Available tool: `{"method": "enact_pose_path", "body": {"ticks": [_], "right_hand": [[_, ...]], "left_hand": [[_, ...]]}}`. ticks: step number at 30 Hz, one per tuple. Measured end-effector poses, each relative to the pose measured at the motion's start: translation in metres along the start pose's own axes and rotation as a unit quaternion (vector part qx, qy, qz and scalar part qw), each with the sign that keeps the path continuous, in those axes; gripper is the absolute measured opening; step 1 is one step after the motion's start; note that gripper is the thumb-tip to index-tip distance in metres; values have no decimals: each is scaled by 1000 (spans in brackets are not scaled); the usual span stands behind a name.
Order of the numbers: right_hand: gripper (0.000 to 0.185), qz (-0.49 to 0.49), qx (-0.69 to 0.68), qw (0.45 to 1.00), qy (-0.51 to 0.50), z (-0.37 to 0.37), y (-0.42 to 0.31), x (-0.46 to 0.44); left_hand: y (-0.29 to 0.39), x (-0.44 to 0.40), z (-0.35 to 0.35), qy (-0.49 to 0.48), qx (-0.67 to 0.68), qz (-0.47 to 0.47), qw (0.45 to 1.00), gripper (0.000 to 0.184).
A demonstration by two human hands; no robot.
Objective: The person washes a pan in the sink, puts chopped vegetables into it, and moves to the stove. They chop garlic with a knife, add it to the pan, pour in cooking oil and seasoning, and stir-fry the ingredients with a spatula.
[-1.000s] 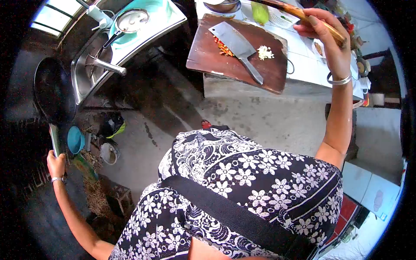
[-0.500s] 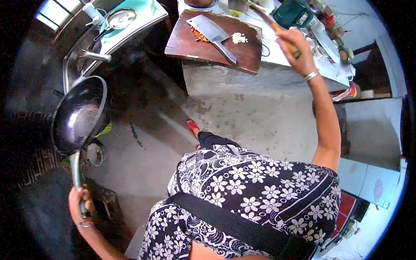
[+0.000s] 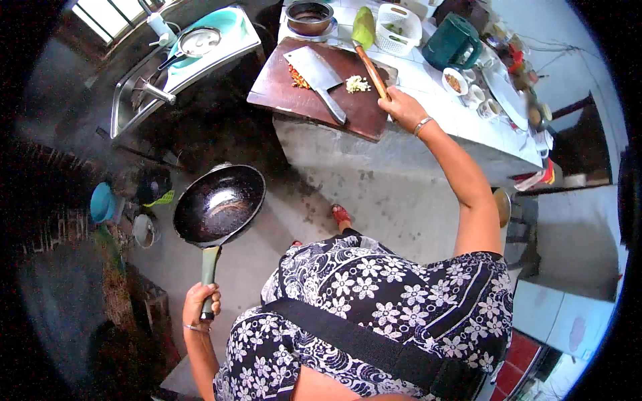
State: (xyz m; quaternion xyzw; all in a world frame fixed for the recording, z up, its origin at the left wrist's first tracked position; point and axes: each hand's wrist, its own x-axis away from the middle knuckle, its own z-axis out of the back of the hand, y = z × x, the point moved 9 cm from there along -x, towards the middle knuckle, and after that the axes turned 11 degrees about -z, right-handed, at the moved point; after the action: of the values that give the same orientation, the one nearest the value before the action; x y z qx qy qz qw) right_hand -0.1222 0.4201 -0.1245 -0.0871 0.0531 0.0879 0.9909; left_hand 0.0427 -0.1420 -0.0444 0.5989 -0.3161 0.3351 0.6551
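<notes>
My left hand (image 3: 202, 301) is wrapped round the greenish handle of a black wok (image 3: 221, 206), held in the air over the floor with its hollow side facing up. My right hand (image 3: 404, 109) grips a long brown wooden-handled utensil (image 3: 371, 72) above the counter's front edge. The utensil's far end meets a green elongated thing (image 3: 364, 27) in view; whether they touch I cannot tell. Beside this hand is a dark cutting board (image 3: 267, 88) bearing a cleaver (image 3: 321, 79), chopped red pieces (image 3: 298, 79) and chopped pale pieces (image 3: 358, 84).
A metal pot (image 3: 309, 19), white basket (image 3: 398, 30), dark green jug (image 3: 451, 40) and small bowl (image 3: 455, 81) stand on the tiled counter (image 3: 441, 127). At upper left is a sink (image 3: 127, 107) with a turquoise basin (image 3: 231, 27) holding a lidded pan.
The wok has moved right, closer to my body, with my left hand. My right hand has come down and left with the utensil, nearer the cutting board. The view has shifted.
</notes>
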Motion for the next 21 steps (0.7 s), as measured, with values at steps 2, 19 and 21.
{"method": "enact_pose_path", "body": {"ticks": [2,19,21], "right_hand": [[12,10,10,1000,-23,-10,-2,7],[52,-234,-110,960,-104,-40,-103,-19],[55,-265,-109,951,-116,-68,-112,-31]], "left_hand": [[-8,-1,-2,-15,-5,5,1000,13],[-14,-21,-27,-29,20,7,999,15],[-11,-26,-31,-42,13,10,999,15]]}}
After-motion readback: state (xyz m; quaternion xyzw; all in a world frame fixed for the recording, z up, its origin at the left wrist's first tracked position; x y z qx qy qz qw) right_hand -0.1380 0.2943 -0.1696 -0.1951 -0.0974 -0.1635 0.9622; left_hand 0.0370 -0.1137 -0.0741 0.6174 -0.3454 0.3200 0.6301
